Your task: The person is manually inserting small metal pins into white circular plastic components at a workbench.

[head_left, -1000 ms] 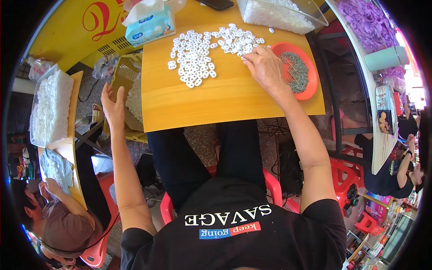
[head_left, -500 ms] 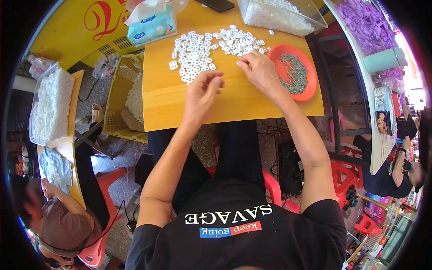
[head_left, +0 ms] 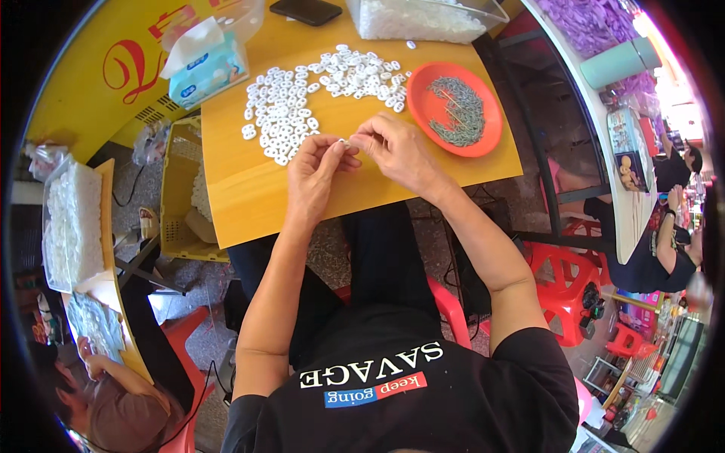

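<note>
Pinching a small white part (head_left: 345,142) between them, the left hand (head_left: 311,164) and right hand (head_left: 404,155) meet above the counter (head_left: 260,200), near its front edge. Both elbows are bent; the forearms angle forward and inward. Left hand: thumb extended toward the index finger, grip pressed onto the part at the fingertips. Right hand: back upward, fingers curled, grip pressed onto the part from the opposite side. The fingers partly hide the part.

Containers: the red dish (head_left: 493,121), right of the hands, holds a heap of grey bits (head_left: 462,124). Left of the dish, loose parts (head_left: 283,109) lie on the counter in two groups. A clear bin (head_left: 491,15) at the far edge contains white pieces. A yellow crate (head_left: 181,240), beside the counter at left, also contains white pieces. The tissue box (head_left: 204,72) stands at the far left corner.
</note>
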`<control>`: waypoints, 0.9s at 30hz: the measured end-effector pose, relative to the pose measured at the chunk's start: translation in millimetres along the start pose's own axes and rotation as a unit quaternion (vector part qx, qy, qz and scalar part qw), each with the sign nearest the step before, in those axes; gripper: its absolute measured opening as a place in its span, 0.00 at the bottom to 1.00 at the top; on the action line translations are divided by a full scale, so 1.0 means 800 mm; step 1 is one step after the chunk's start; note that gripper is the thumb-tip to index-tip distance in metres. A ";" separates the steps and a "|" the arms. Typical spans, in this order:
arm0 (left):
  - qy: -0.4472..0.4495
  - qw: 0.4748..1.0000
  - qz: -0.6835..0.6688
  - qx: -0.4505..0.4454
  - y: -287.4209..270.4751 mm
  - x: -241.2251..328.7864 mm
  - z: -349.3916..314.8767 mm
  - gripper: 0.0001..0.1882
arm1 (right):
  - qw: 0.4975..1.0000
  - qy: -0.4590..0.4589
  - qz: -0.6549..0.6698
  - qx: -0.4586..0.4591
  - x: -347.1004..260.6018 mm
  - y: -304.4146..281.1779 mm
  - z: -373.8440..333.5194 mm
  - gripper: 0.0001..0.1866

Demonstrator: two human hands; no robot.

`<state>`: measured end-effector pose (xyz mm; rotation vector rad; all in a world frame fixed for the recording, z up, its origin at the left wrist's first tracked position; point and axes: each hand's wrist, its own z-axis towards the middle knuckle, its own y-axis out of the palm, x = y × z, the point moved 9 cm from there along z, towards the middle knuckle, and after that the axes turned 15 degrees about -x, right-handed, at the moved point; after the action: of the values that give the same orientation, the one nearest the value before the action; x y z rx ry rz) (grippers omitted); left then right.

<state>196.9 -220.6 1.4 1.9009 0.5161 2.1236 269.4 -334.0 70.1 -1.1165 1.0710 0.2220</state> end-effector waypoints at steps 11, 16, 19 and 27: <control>-0.004 0.999 -0.047 -0.001 -0.004 -0.003 0.002 0.07 | 0.963 0.079 -0.238 0.096 0.085 -0.184 -0.020 0.10; -0.004 0.999 -0.036 -0.001 -0.004 0.000 0.000 0.07 | 0.955 0.120 -0.272 0.010 0.105 -0.164 -0.018 0.10; -0.004 0.999 -0.032 -0.001 -0.003 0.000 0.000 0.08 | 0.946 0.120 -0.302 0.015 0.110 -0.159 -0.015 0.09; -0.004 0.999 -0.031 -0.008 -0.002 -0.001 0.001 0.08 | 0.939 0.121 -0.322 0.013 0.126 -0.155 -0.006 0.08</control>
<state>197.6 -219.1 0.2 1.8590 0.5468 2.0750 396.0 -431.3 67.4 -1.4356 0.8601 -0.4599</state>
